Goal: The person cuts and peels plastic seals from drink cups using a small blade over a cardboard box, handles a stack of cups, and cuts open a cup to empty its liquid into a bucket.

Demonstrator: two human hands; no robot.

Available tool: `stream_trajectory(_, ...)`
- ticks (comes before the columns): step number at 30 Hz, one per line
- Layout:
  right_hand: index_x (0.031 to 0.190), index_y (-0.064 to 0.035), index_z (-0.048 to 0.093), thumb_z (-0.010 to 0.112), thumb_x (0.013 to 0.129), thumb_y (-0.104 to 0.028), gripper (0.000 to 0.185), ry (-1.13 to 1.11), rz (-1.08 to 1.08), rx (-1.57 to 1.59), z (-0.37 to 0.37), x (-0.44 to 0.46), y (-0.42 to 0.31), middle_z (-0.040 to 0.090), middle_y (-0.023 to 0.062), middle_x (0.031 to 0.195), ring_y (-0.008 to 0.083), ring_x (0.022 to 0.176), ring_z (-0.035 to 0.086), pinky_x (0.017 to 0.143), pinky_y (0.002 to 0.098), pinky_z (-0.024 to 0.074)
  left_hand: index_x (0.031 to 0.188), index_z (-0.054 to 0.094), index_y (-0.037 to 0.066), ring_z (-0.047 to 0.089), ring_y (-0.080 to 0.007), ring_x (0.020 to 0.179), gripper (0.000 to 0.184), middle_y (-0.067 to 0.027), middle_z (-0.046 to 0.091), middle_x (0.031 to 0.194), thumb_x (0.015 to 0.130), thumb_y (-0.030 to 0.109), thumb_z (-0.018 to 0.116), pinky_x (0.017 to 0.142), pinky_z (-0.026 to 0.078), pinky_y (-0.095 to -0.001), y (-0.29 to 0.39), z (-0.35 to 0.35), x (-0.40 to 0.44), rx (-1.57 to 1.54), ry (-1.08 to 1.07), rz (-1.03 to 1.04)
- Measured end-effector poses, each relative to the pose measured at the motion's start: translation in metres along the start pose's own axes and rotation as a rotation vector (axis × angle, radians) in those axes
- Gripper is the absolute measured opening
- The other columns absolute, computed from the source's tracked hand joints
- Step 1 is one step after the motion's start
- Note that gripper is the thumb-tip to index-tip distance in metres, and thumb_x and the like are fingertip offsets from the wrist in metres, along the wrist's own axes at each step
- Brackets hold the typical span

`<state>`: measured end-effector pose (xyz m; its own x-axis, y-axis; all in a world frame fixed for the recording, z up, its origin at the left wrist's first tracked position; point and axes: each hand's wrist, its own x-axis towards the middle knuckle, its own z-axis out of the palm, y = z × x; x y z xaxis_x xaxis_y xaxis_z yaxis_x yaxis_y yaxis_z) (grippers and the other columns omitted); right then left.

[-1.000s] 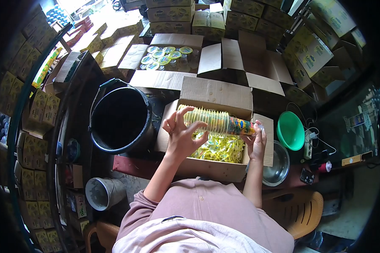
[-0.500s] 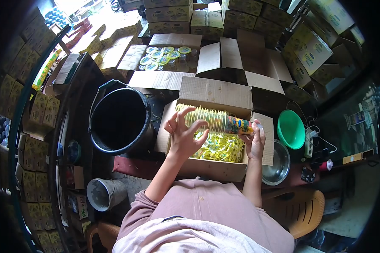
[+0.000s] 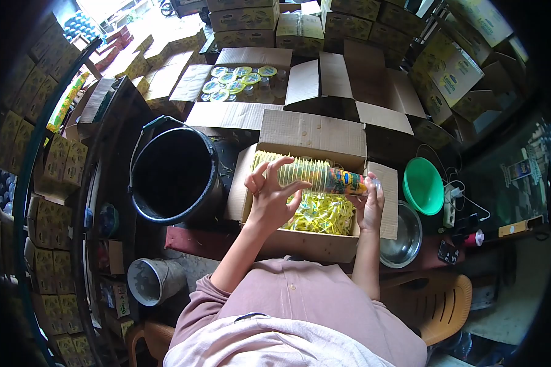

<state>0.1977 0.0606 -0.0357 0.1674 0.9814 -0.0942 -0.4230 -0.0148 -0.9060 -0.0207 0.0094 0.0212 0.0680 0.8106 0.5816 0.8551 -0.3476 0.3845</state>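
A long stack of nested plastic cups [image 3: 320, 176] with yellowish rims and a colourful printed end lies sideways above an open cardboard box [image 3: 313, 136]. My right hand [image 3: 370, 207] grips the printed end of the stack, fingers wrapped round its base. At the rims, my left hand [image 3: 268, 199] has its thumb and forefinger stretched apart across the stack. Its other fingers are curled, and whether the fingertips press on the rims I cannot tell. Beneath, the box holds a heap of yellow-and-clear crinkled wrappers or strips [image 3: 324, 214].
Left of the box stands a big black bucket [image 3: 142, 183], with a smaller grey bucket [image 3: 156, 282] below. A green bowl [image 3: 423, 186] and a metal bowl [image 3: 404, 235] sit on the right. Behind, another open carton [image 3: 226, 111] holds lidded cups [image 3: 234, 81].
My left hand has shifted slightly right along the cup rims, its thumb and forefinger still apart. My right hand and the stack have barely moved.
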Motion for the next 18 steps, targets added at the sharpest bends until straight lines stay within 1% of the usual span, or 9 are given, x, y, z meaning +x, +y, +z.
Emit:
stream_trajectory(4,0.113,-0.0059,0.042,0.055,0.083,-0.025,0.038,0.009,-0.002,0.001,0.0,0.001,0.001,0.057,0.0059,0.091,0.0147,0.077,0.062,0.06,0.0301,0.0567,0.075,0.065,0.026,0.023,-0.0285,0.115,0.014,-0.0004,0.039,0.121,0.066,0.015,0.066,0.093,0.014,-0.0394,0.0,0.002,-0.001,0.014,-0.001,-0.013)
stream_trajectory(7,0.113,-0.0059,0.042,0.055,0.083,-0.024,0.038,0.012,-0.006,0.012,0.002,0.0,0.001,0.056,0.0061,0.092,0.015,0.077,0.062,0.06,0.0303,0.0568,0.072,0.063,0.025,0.023,-0.0288,0.115,0.011,-0.001,0.04,0.12,0.065,0.02,0.067,0.093,0.013,-0.0397,0.003,0.003,0.0,-0.009,0.031,-0.043)
stream_trajectory(10,0.114,-0.0061,0.042,0.055,0.082,-0.024,0.038,0.011,0.0,0.011,0.005,-0.001,0.002,0.056,0.006,0.092,0.0151,0.078,0.062,0.061,0.0303,0.0569,0.07,0.062,0.025,0.023,-0.029,0.115,0.012,-0.001,0.041,0.12,0.062,0.024,0.071,0.093,0.012,-0.0402,0.004,0.005,0.001,-0.01,0.065,-0.06)
stream_trajectory(18,0.114,-0.0061,0.044,0.056,0.082,-0.024,0.039,0.012,0.023,0.016,0.011,-0.004,-0.003,0.055,0.0053,0.092,0.0148,0.077,0.061,0.06,0.03,0.0569,0.068,0.061,0.023,0.023,-0.0297,0.114,0.015,-0.0003,0.041,0.119,0.06,0.024,0.073,0.092,0.012,-0.0406,0.002,0.01,0.002,-0.005,0.108,-0.058)
